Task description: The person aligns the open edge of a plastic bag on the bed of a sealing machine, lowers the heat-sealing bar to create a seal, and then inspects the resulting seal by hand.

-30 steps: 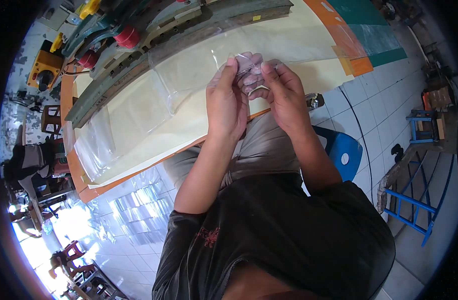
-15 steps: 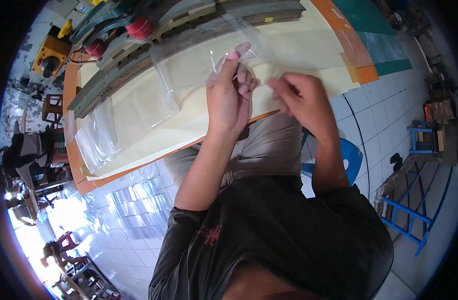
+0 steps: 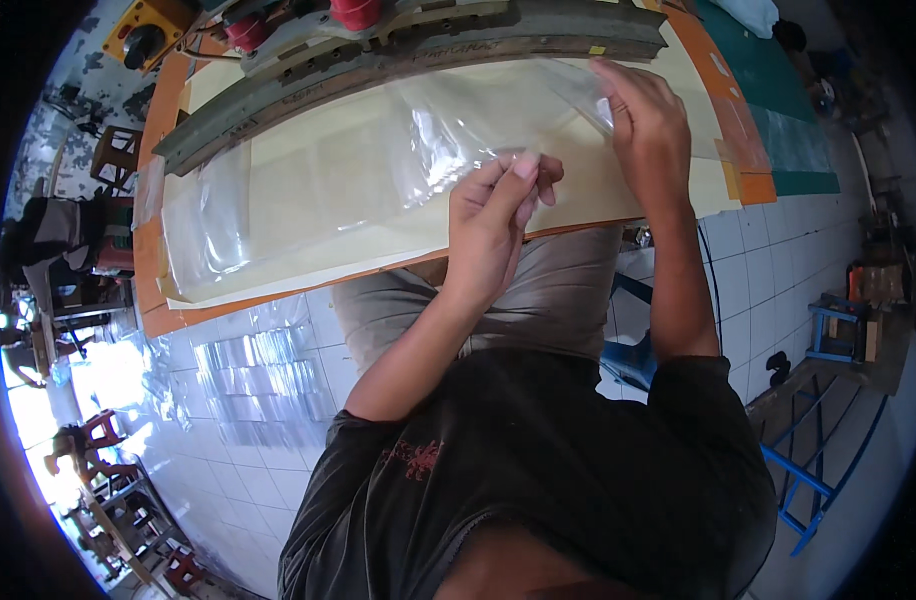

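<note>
Plastic sheet pinched between left hand fingers, right hand pressing far edge.

The hands are no longer held together above the lap edge of the cream table. The right hand is now carried out over the table, well apart from the left, its fingers laid on the far end of the clear plastic film near the grey machine bar. The left hand is lowered to the near edge of the table, the film pinched at its fingertips. The film, earlier bunched small between both hands, is now drawn out flat across the table, though its exact edges are hard to make out against the glare.
</note>
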